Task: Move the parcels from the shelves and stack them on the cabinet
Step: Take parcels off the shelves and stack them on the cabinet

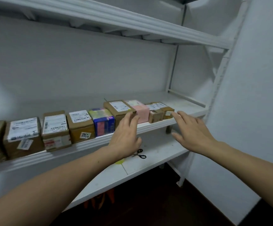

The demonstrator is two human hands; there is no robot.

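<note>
Your left hand (126, 137) reaches with relaxed, nearly straight fingers to the front corner of a tall brown parcel (117, 110) on the middle shelf (83, 145), gripping nothing; your right hand (193, 129), fingers spread and empty, hovers just beside the small brown parcel (167, 111) ending the row; a pink parcel (141, 112) stands between those two; scissors (140, 154) lie on the lower shelf (162, 150).

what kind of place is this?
Probably a small parcel storeroom or mailroom: white metal shelving along bare walls, a row of labelled cardboard parcels on the middle shelf, and scissors on the shelf below.
</note>
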